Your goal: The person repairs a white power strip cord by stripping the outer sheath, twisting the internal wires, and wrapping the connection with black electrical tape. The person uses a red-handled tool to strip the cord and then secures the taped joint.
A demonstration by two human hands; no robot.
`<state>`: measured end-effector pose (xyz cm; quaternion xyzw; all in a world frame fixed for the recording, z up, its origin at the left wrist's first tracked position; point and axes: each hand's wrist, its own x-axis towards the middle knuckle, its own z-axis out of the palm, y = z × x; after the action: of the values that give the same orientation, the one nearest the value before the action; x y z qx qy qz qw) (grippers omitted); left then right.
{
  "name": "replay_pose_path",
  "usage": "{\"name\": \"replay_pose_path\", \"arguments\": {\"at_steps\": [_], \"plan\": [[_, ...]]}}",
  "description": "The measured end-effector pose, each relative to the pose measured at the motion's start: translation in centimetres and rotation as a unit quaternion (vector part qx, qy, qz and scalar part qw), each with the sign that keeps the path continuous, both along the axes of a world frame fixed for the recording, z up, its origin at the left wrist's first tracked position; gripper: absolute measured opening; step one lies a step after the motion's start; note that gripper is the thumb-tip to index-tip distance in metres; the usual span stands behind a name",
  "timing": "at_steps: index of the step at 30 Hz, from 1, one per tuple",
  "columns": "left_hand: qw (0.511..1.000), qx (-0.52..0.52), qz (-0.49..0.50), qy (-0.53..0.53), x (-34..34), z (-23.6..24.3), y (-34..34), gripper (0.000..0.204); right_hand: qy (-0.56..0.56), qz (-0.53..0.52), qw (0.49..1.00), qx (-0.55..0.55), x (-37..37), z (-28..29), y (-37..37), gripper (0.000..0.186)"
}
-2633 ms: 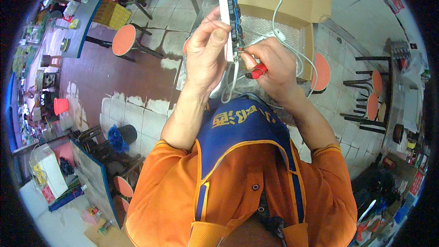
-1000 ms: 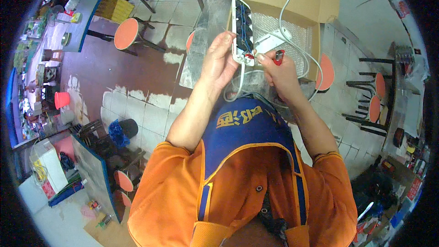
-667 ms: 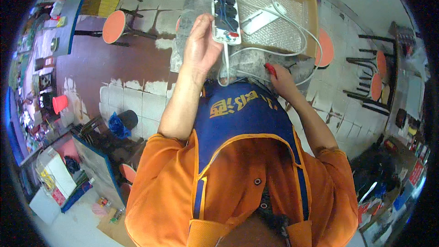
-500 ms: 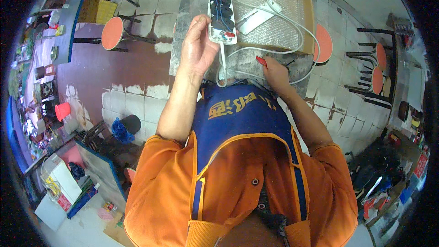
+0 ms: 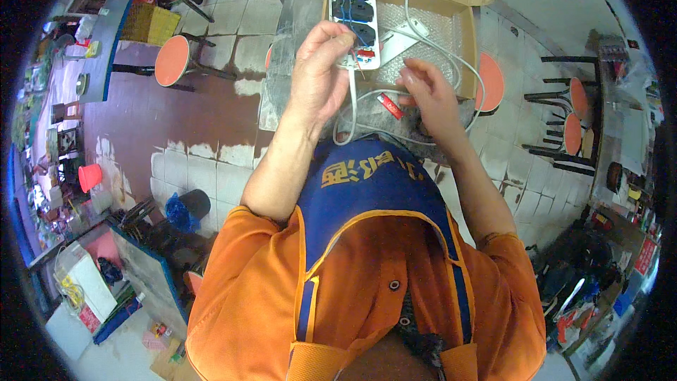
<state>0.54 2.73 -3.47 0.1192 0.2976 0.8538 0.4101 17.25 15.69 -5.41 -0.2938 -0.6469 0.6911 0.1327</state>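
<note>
A white power strip (image 5: 374, 17) lies with its inside exposed, showing black socket blocks, blue wires and a red part near its lower end. My left hand (image 5: 321, 70) is at that end, thumb and forefinger pinched on a thin wire (image 5: 358, 62); its other fingers are partly hidden. From the strip a white cable (image 5: 352, 99) loops down and round to the right. My right hand (image 5: 431, 99) is empty, fingers apart, above the grey table. Beside it lies a small red lighter-like object (image 5: 389, 106).
Behind the strip stands an open cardboard box (image 5: 465, 42) lined with bubble wrap (image 5: 441, 28), holding a white strip-shaped panel (image 5: 402, 41). Cable loops cross the box. Orange-topped stools (image 5: 173, 60) stand around on the tiled floor. A blue-edged table (image 5: 151, 261) is at lower left.
My right hand has let go of the red object, which now lies on the table, and has opened. My left hand has shifted from the strip's side to the wires at its lower end.
</note>
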Motion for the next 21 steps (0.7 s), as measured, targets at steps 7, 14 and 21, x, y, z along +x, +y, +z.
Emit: {"name": "replay_pose_path", "arguments": {"at_steps": [7, 14, 21], "plan": [[0.997, 0.036, -0.066, -0.008, -0.2, 1.9, 0.0, 0.007, 0.071, 0.024, 0.987, -0.139, -4.6, 4.9, -0.8, 0.048], [0.989, -0.048, -0.092, 0.108, -0.3, 2.9, 0.0, 0.012, 0.108, 0.051, 0.966, -0.231, -4.7, 5.0, 0.6, 0.038], [0.971, -0.102, -0.070, 0.206, 0.1, 4.5, -1.3, 0.016, 0.200, 0.132, 0.884, -0.402, -4.8, 2.1, 3.2, 0.024]]}}
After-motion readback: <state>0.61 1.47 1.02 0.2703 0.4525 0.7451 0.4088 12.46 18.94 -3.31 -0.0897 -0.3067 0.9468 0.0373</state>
